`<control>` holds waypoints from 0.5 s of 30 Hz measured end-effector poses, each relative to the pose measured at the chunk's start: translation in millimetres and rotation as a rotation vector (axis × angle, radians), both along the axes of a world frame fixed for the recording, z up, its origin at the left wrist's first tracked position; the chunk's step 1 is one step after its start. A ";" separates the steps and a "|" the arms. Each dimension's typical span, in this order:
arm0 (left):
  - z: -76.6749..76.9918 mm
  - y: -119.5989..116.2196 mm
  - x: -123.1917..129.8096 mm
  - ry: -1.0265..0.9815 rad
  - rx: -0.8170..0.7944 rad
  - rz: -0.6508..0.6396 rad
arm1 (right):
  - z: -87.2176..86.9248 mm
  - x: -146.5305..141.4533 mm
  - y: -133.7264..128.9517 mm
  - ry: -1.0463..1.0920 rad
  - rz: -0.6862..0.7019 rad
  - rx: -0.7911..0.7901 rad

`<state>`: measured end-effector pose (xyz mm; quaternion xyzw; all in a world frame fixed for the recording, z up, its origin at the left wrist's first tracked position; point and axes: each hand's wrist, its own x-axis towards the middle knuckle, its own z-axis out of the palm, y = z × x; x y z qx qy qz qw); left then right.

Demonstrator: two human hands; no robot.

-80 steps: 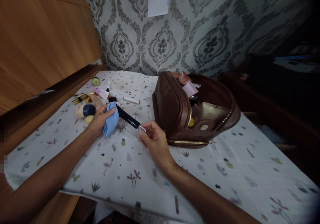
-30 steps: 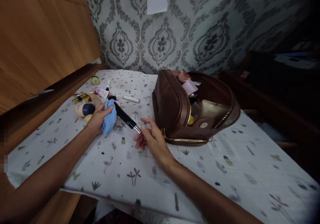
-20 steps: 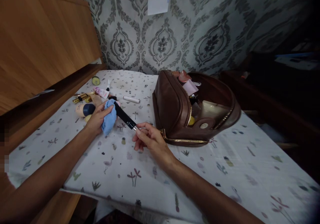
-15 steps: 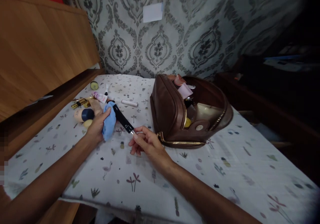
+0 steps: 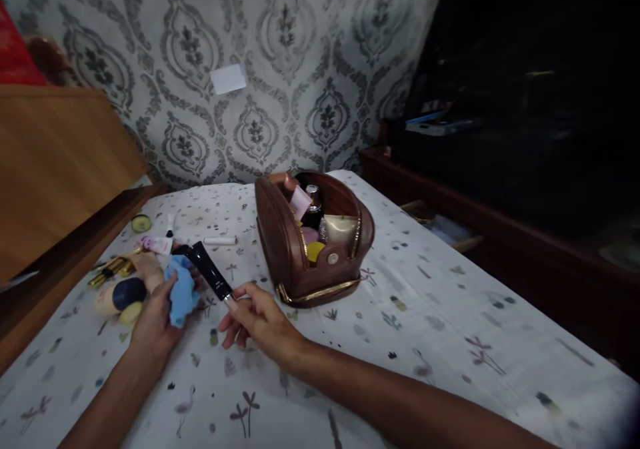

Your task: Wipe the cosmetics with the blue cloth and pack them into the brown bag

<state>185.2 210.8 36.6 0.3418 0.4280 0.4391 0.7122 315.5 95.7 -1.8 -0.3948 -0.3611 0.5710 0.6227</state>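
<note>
My left hand [image 5: 155, 312] is closed on a light blue cloth [image 5: 183, 293], bunched at its fingers. With thumb and fingers, my right hand [image 5: 263, 319] pinches the silver end of a black cosmetic tube [image 5: 210, 272]. The tube slants up and left, its far end beside the cloth; I cannot tell whether they touch. Just beyond my right hand stands a brown toiletry bag [image 5: 280, 242], unzipped, with a pink item [image 5: 301, 202], a yellow round item [image 5: 315, 251] and a silver-capped bottle [image 5: 313, 199] inside.
Left of the cloth lie a beige bottle with a dark blue cap [image 5: 129, 294], a yellow sponge [image 5: 131, 313], gold tubes [image 5: 107, 272] and a pink-white tube [image 5: 156, 245]. A white pen-like stick [image 5: 220, 241] lies behind. A wooden cabinet [image 5: 60, 169] borders the left.
The view has swung right, so the bag and hands appear further left. Both hands keep hold of the cloth and the black tube.
</note>
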 end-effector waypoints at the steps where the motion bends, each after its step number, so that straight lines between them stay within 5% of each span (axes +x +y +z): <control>1: -2.4 -7.0 2.2 0.039 -0.005 -0.065 | -0.9 -0.4 1.2 0.004 -0.015 0.019; 6: -14.2 -46.4 14.5 0.070 -0.002 -0.437 | -0.5 0.8 2.5 -0.081 -0.075 0.086; 15: -17.7 -42.8 7.7 0.205 0.084 -0.400 | 2.0 0.2 -2.8 -0.169 -0.088 -0.085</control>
